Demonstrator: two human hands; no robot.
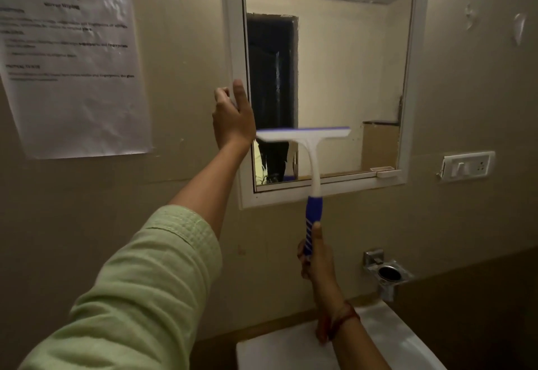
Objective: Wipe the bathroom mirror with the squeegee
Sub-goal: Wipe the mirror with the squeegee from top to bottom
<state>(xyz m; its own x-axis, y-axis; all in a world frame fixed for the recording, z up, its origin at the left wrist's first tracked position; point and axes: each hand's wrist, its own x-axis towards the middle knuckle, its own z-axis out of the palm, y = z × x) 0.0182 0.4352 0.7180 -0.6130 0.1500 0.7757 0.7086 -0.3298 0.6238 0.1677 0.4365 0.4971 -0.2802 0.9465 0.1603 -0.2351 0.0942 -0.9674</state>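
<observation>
A white-framed mirror hangs on the beige wall. My right hand grips the blue handle of a white squeegee, held upright. Its blue-edged blade lies level across the lower left part of the glass. My left hand holds the mirror's left frame edge, thumb on the front and fingers curled round the side. A light green sleeve covers my left forearm. A faint vertical streak shows on the glass over the dark reflected doorway.
A printed paper sheet is taped to the wall at the left. A white switch plate sits right of the mirror. A chrome holder juts from the wall above the white sink.
</observation>
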